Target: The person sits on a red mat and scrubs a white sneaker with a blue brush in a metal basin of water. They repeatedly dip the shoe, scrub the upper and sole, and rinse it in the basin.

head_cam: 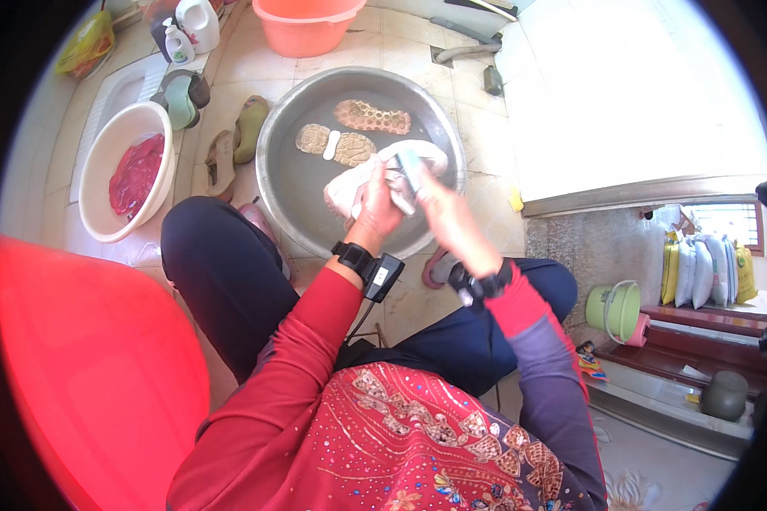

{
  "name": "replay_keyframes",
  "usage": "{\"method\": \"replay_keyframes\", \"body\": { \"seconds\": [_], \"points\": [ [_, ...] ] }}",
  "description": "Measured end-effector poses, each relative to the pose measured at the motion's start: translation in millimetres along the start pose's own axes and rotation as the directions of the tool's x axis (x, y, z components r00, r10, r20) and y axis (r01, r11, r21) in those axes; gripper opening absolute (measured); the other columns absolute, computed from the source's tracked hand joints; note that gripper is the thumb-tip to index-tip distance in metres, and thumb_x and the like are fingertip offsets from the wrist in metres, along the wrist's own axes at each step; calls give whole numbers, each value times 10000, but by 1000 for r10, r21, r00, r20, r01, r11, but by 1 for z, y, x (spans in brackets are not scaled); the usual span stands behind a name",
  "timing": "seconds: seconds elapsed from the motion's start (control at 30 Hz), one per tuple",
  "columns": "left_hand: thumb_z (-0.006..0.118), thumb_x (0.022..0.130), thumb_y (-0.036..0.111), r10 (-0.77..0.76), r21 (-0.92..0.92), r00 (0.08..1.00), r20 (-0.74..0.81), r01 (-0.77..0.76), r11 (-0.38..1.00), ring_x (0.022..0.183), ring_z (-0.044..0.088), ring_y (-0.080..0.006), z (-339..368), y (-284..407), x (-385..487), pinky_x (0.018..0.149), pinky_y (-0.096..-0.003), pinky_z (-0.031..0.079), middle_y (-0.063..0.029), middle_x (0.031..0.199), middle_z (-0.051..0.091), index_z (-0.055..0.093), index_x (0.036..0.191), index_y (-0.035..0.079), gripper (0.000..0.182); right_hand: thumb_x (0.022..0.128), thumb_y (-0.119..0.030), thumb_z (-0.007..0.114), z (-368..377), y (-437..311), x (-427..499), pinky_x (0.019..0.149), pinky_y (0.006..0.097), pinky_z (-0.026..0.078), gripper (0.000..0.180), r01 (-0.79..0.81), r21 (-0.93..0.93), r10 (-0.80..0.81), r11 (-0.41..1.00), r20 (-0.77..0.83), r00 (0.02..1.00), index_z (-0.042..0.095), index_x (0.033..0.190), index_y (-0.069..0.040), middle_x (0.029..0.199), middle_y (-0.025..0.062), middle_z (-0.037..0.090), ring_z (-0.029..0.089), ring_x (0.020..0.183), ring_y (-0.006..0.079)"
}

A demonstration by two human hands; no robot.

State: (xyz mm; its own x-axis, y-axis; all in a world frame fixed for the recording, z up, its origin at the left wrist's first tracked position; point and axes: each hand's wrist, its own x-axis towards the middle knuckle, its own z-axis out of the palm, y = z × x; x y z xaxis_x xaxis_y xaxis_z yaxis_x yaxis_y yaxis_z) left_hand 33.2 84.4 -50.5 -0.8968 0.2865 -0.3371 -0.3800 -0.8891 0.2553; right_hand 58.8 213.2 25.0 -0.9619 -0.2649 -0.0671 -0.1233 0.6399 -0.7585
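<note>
A wide metal basin of water stands on the floor before me. Over it, my left hand grips a wet, whitish-pink shoe. My right hand is blurred and holds a light blue brush against the shoe; the brush's bristles cannot be made out. Another pale shoe or part of one shows just beyond the brush. Farther back in the basin lie a shoe with its tan sole up and a brownish shoe sole with round holes.
A cream basin with red cloth in water stands at the left, beside green clogs. An orange tub is behind the metal basin. A red plastic surface fills the lower left. A green bucket stands at the right.
</note>
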Motion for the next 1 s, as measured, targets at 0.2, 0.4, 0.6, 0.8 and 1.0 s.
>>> {"method": "replay_keyframes", "body": {
  "seconds": [0.2, 0.4, 0.6, 0.8, 1.0],
  "points": [
    [320, 999, 457, 0, -35, 991, 132, 5, 999, 1096, 567, -235, -4, 0, 2, 969, -375, 449, -127, 1204, 578, 447, 1303, 27, 542, 959, -168, 442, -8, -23, -4, 863, 404, 492, 424, -200, -104, 173, 974, -224, 959, 417, 1382, -164, 1097, 274, 598, 595, 1044, 396],
    [351, 995, 445, 33, 33, 993, 110, -37, 999, 1085, 573, -242, 0, 10, 1, 941, -366, 469, -122, 1198, 582, 472, 1276, 31, 516, 977, -232, 437, -8, -13, -10, 898, 375, 464, 403, 23, -87, -25, 996, -28, 999, 435, 1374, -159, 1106, 252, 605, 598, 1071, 342],
    [354, 984, 477, 48, 23, 995, 86, -50, 998, 1153, 532, -263, 6, 7, -4, 1002, -401, 424, -138, 1270, 534, 433, 1317, 26, 565, 982, -241, 412, -10, -37, -13, 857, 410, 481, 407, 18, -153, -31, 988, -79, 996, 419, 1379, -147, 947, 275, 639, 627, 994, 372],
    [348, 998, 436, 83, -102, 971, 225, -61, 993, 1109, 550, -235, 3, 8, -3, 965, -377, 450, -111, 1225, 562, 451, 1302, 46, 505, 956, -193, 471, -14, -37, -11, 843, 343, 484, 410, -289, -155, 273, 945, -116, 955, 447, 1366, -175, 1113, 236, 608, 630, 1021, 306],
    [361, 999, 422, 48, -67, 987, 150, -38, 997, 1128, 545, -240, 0, 10, 2, 963, -369, 450, -105, 1240, 558, 464, 1282, 38, 488, 954, -261, 486, -9, -12, -13, 899, 388, 463, 421, 48, -128, -48, 991, 2, 999, 447, 1364, -169, 1124, 264, 575, 540, 1089, 406]
  ]
}}
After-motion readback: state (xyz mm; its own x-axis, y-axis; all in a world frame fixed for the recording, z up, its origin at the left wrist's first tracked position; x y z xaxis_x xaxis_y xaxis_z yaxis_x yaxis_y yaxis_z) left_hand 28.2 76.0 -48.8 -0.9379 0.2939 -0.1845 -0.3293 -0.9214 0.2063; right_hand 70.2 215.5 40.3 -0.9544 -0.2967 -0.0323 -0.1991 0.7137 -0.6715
